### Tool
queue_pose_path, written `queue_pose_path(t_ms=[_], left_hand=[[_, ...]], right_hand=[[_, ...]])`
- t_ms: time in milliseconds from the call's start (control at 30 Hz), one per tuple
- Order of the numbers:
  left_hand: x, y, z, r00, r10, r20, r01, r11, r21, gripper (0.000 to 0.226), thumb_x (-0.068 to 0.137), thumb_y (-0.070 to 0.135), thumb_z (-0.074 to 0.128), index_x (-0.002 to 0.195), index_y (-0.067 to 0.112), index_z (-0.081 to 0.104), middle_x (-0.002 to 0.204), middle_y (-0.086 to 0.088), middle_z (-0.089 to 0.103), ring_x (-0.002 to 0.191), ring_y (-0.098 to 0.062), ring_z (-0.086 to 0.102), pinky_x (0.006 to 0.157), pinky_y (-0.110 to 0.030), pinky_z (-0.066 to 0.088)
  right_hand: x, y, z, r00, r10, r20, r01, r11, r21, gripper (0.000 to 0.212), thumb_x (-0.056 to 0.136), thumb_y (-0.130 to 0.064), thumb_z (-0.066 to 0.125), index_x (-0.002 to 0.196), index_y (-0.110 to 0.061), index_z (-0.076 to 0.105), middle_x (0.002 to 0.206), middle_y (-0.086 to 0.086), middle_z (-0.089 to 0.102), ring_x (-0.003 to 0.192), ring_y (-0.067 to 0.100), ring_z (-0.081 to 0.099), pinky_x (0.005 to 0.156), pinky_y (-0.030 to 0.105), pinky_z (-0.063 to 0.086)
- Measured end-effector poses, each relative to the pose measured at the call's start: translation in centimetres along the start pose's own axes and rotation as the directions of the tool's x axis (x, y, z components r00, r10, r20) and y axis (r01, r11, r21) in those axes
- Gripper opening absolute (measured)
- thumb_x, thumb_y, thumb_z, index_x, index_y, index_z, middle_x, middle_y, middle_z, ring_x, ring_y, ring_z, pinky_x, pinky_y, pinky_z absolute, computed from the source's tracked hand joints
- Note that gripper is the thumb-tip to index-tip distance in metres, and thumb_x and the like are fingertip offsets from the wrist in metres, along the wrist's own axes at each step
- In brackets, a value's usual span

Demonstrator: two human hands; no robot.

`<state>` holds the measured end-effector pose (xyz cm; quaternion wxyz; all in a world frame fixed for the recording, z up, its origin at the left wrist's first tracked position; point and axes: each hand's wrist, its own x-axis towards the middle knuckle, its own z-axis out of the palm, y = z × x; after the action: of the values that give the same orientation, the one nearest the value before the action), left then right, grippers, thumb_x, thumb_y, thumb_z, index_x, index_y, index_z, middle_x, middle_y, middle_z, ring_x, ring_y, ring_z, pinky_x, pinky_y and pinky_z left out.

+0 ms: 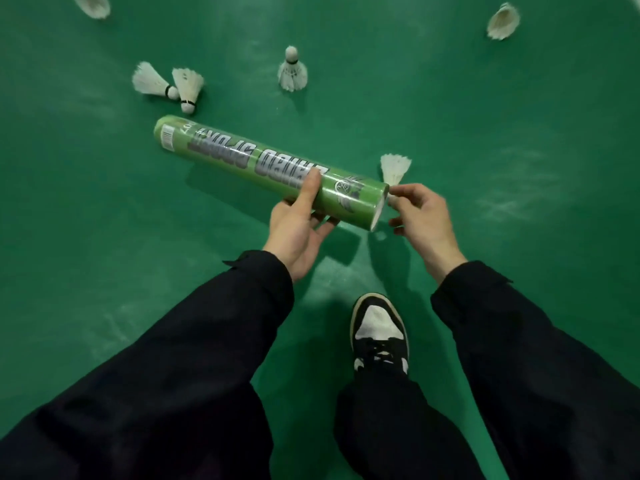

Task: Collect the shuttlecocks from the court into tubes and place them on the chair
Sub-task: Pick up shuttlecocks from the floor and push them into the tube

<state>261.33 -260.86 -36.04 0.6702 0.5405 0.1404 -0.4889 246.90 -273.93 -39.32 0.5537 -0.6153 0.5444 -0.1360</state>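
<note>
A long green tube (242,157) with grey lettering lies level above the court, and my left hand (298,223) grips it from below near its open right end. Beside that opening my right hand (420,216) pinches a white shuttlecock (394,168) by its base, feathers pointing up and away. More shuttlecocks lie on the green floor: a touching pair (169,84) at the left, one standing on its feathers (292,71) in the middle, one at the top left edge (93,5) and one at the top right (503,22).
The green court floor (502,133) fills the view. My black and white shoe (379,334) stands below the hands, between my dark sleeves. No chair is in view.
</note>
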Motion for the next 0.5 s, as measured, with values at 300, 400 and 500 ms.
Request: queue_pose_path(t_ms=[300,400,500], left_hand=[[4.2,1.2,0.4,0.998,-0.026,-0.062,0.021,0.996,-0.088,0.056,0.097,0.03,0.072,0.138,-0.003,0.052,0.129,-0.018,0.072,0.122,-0.03,0.069,0.094,-0.045,0.062],[3.8,1.6,-0.2,0.997,-0.024,-0.073,0.015,0.991,-0.131,0.058,0.095,0.031,0.073,0.139,-0.002,0.053,0.122,-0.015,0.076,0.121,-0.03,0.07,0.091,-0.043,0.062],[2.9,2.2,-1.0,0.997,-0.009,-0.075,-0.004,0.984,-0.179,0.053,0.096,0.031,0.071,0.136,0.001,0.056,0.112,-0.012,0.079,0.122,-0.031,0.069,0.085,-0.04,0.063]], right_hand=[[10.2,1.4,1.6,0.967,-0.201,0.157,0.255,0.742,-0.62,0.069,0.099,-0.03,0.062,0.158,-0.024,0.028,0.163,0.006,0.033,0.14,0.023,0.046,0.112,0.042,0.04],[8.6,1.5,1.4,0.979,-0.197,0.054,0.192,0.8,-0.569,0.049,0.096,-0.031,0.066,0.14,-0.016,0.049,0.129,0.009,0.063,0.104,0.022,0.065,0.09,0.041,0.055],[3.5,-0.4,0.9,0.98,-0.162,-0.119,0.163,0.987,-0.001,0.016,0.094,-0.027,0.07,0.11,-0.023,0.071,0.097,-0.001,0.071,0.081,0.013,0.063,0.083,0.05,0.057]])
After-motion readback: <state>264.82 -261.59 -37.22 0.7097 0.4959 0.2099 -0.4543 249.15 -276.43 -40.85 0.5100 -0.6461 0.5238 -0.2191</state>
